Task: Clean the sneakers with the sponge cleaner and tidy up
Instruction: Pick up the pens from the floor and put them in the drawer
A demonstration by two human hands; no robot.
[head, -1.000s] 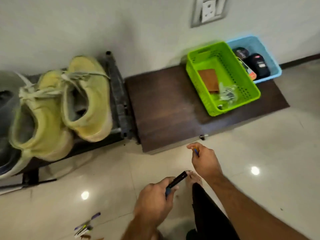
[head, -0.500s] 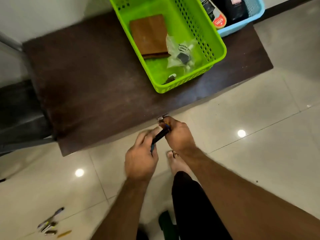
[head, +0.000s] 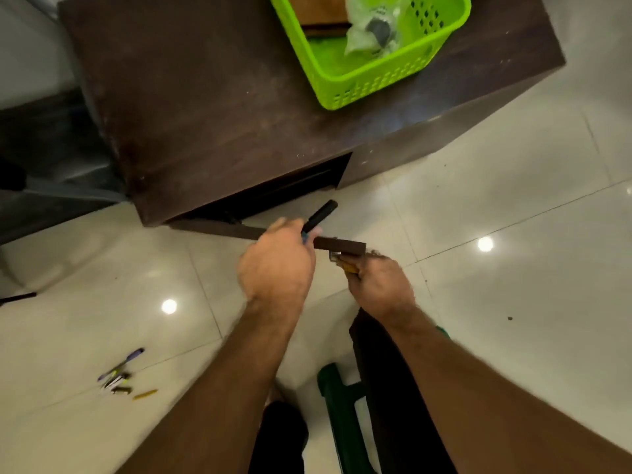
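- Two hands are seen at the open cabinet door's (head: 338, 246) free edge: the left hand (head: 278, 265) is curled round a black stick cleaner (head: 319, 215).
- Bare floor tile (head: 513, 268) is seen on both sides.
- Whatever the right hand (head: 381, 287) pinches is blurred; the green basket (head: 369, 80) is cut off.

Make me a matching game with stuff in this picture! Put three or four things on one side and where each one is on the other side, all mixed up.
Things:
1. green basket
2. black stick-shaped tool
3. clear plastic bag
4. little pens and bits

Places:
A. lying on the white floor tiles
B. inside the basket
C. held in the left hand
D. on top of the dark wooden cabinet

Pairs: 1-D, 2-C, 3-B, 4-A
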